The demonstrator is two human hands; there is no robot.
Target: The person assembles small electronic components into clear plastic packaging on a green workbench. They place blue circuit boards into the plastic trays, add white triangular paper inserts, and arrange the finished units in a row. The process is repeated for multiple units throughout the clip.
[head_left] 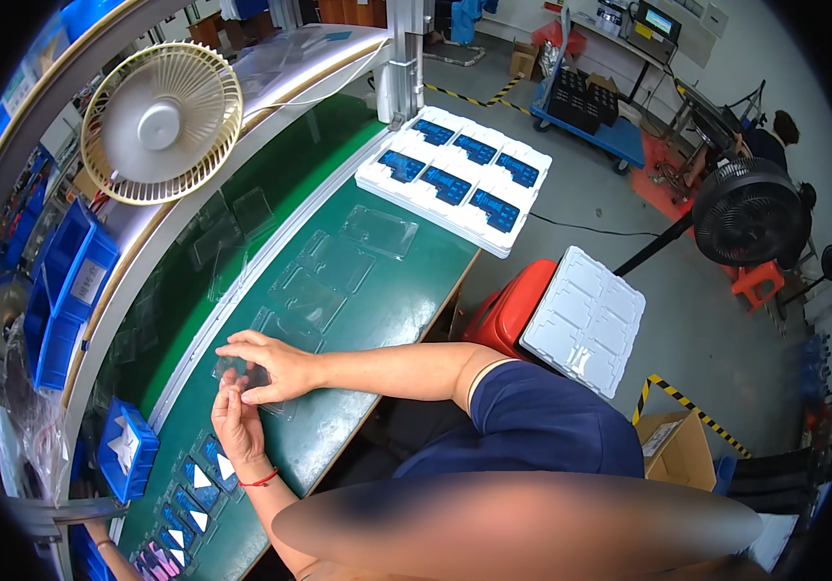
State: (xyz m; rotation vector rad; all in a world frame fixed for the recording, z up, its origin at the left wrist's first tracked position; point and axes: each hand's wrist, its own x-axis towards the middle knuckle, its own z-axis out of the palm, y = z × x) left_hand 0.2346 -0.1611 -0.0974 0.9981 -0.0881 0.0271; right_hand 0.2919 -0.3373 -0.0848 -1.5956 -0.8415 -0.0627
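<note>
Between my two hands is a small clear plastic piece, thin and see-through, so its outline is hard to follow. My right hand is closed on its upper side, with thumb and fingers around it. From below, my left hand, with a red string bracelet at the wrist, pinches it at the fingertips. Several clear plastic trays lie in a row just beyond my hands on the green table. Left of my left hand lie blue panels with white triangular pieces in clear trays.
A white foam tray with blue panels stands at the table's far end. Another white tray rests on a red stool. Blue bins and a fan line the far side. Another person's arm shows at lower left.
</note>
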